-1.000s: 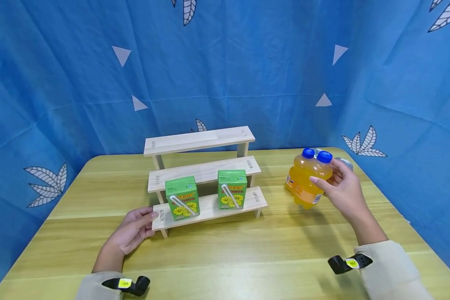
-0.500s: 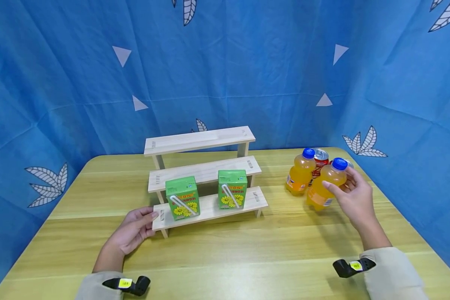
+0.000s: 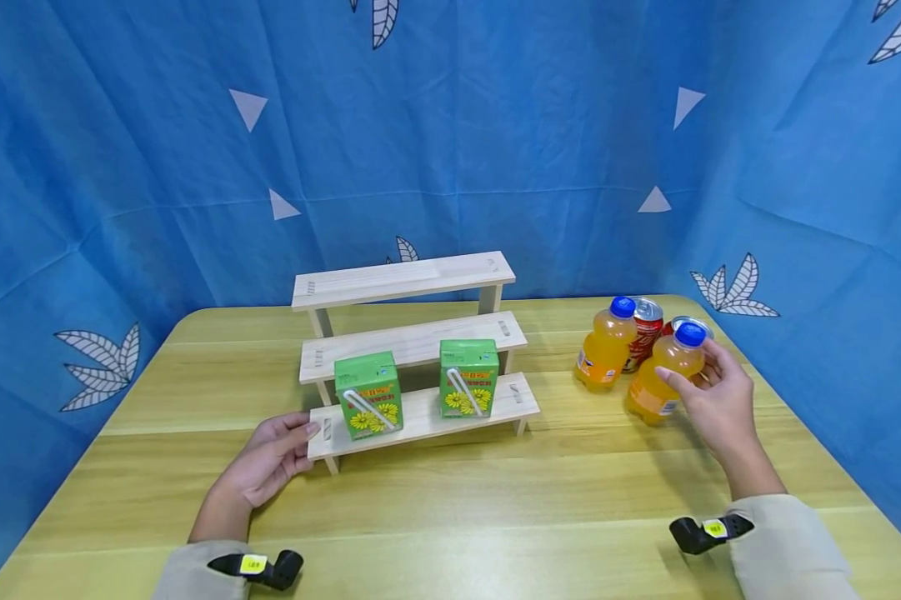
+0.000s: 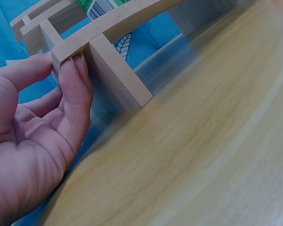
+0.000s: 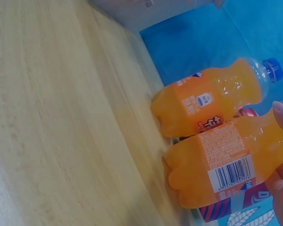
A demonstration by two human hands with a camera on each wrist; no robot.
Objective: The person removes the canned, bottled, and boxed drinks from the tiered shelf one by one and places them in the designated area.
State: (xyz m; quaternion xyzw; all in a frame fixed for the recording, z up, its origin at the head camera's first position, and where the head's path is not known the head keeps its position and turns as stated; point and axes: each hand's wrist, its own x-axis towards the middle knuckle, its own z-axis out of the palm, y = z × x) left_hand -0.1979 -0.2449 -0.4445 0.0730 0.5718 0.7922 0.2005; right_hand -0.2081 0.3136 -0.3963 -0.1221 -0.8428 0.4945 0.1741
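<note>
Gripping orange bottle (image 3: 658, 379) near its neck: right hand (image 3: 716, 400), bottle upright at table's (image 3: 495, 517) right | left hand (image 3: 270, 458) fingers straight, touching wooden rack's (image 3: 420, 417) left end, well apart from bottle

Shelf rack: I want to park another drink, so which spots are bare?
The top step and middle step are bare. The bottom step holds two green cartons, free only at its ends and between them. By the right hand, bottles and cans crowd the table.
</note>
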